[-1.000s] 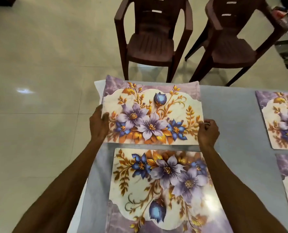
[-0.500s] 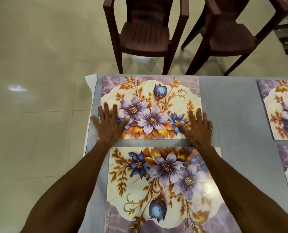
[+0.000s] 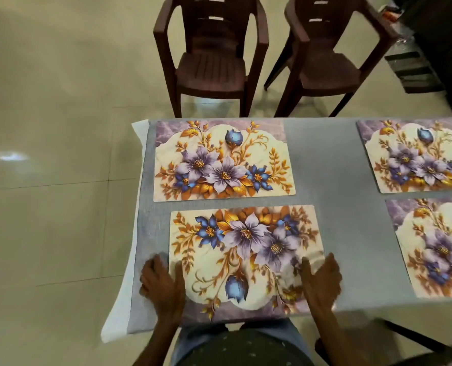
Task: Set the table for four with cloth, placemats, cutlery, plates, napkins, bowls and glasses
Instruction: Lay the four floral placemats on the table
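Four floral placemats (image 3: 246, 254) carry no legible writing.

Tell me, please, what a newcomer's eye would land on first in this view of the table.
Four floral placemats on the grey cloth stand out: the far left placemat, the near left placemat, and two more cut by the right edge. The left hand and right hand lie flat at the near placemat's sides. Two brown chairs wait beyond.
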